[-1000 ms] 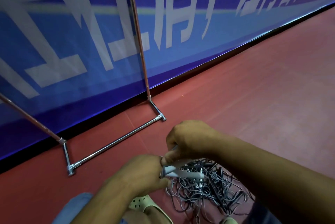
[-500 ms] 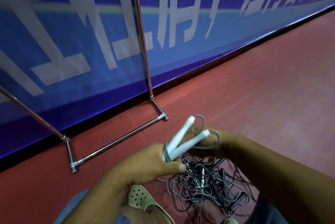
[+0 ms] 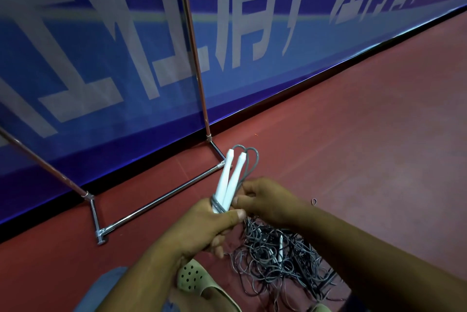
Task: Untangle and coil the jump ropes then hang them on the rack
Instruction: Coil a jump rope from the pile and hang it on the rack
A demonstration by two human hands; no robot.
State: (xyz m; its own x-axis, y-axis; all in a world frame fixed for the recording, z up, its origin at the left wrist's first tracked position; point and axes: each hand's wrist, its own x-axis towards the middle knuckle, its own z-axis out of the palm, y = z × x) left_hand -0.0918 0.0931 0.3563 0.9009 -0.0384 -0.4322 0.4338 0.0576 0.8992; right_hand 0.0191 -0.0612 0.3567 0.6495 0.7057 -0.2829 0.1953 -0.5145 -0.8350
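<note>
Both hands are up at the centre of the frame, working one rope. The left hand [image 3: 202,228] has its fingers curled round the lower ends of the two white handles [image 3: 231,180], thumb laid across them where a few turns of grey cord [image 3: 249,165] are wound. The right hand [image 3: 265,200] pinches that cord just beside the handles, fingertips touching the strands.

A second ago both hands were low over the tangle [image 3: 278,261] with the handles lying nearly flat. Since then the handles have been lifted and turned to point up toward the rack [image 3: 161,198], and the cord now loops above their tips. That suggests this rope is mostly free of the pile and is being coiled and bound, though whether its whole length is clear of the heap cannot be told.

The remaining ropes lie knotted on the red floor [image 3: 353,160] in the lower centre, just under the hands, with another white handle [image 3: 280,248] among them, so most of the task is probably still ahead.

No box, bin or basket shows. The rack is the only holder: its base bar and two uprights stand against the blue banner [image 3: 101,64] at left, and its top rail is out of frame, so what hangs there cannot be told.
</note>
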